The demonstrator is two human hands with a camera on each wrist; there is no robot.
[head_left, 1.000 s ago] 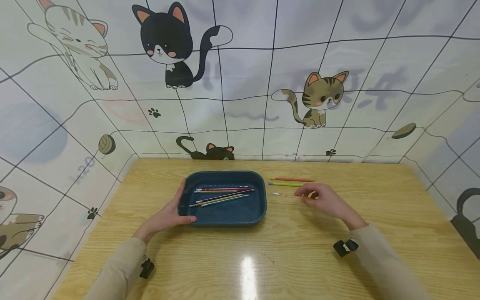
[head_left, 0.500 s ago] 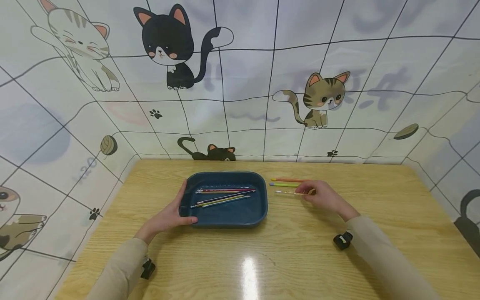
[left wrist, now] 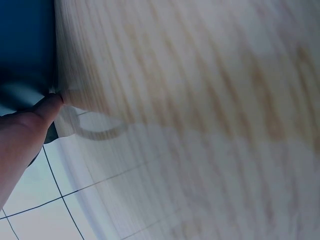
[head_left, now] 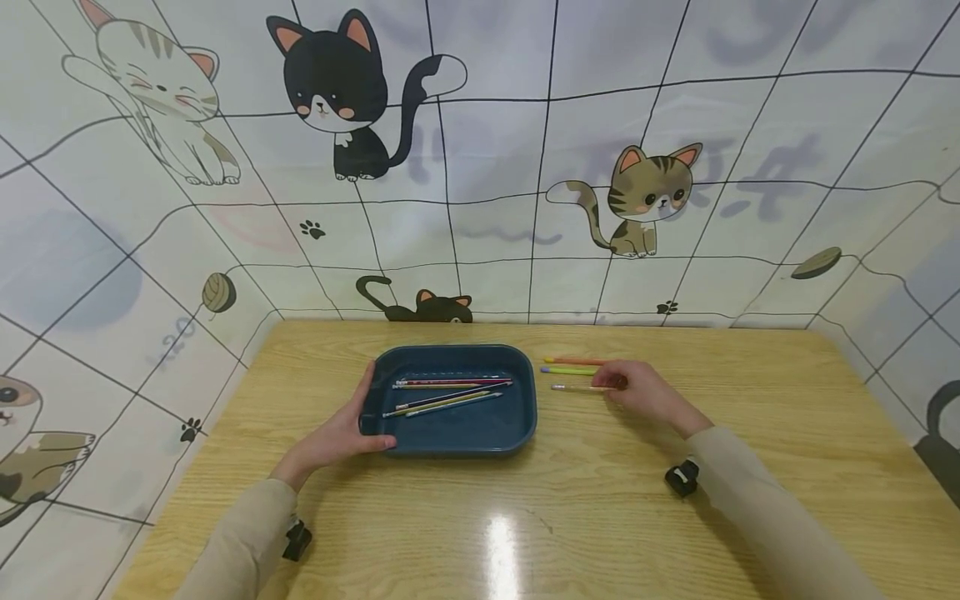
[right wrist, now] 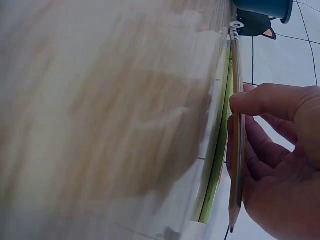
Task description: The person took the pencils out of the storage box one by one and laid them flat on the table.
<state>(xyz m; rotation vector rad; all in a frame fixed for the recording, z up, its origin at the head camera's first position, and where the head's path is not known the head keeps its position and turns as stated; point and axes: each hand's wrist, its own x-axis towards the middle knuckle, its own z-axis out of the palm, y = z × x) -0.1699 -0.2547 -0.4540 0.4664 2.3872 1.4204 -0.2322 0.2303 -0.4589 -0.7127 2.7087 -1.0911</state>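
Note:
A dark blue rectangular tray [head_left: 467, 432] lies on the table with several pencils [head_left: 453, 403] in it. My left hand [head_left: 339, 435] holds the tray's left end, thumb at the front and fingers along the side; the left wrist view has the thumb [left wrist: 42, 112] against the blue wall. Right of the tray, my right hand [head_left: 643, 392] pinches a yellow pencil [right wrist: 237, 65] between thumb and fingers. Its eraser end points toward the tray, and its sharpened tip shows in the right wrist view. Just behind lie a green pencil [head_left: 567, 371] and an orange pencil [head_left: 573, 361], partly covered by the hand.
The wooden table [head_left: 420, 517] meets a backdrop [head_left: 495, 208] printed with cartoon cats and grid lines at its back and sides. A bright light reflection [head_left: 502, 550] shows on the table near the front.
My right hand has shifted slightly and its fingers have closed more around the yellow pencil, which has turned a little to lie straighter. The left hand stays on the tray.

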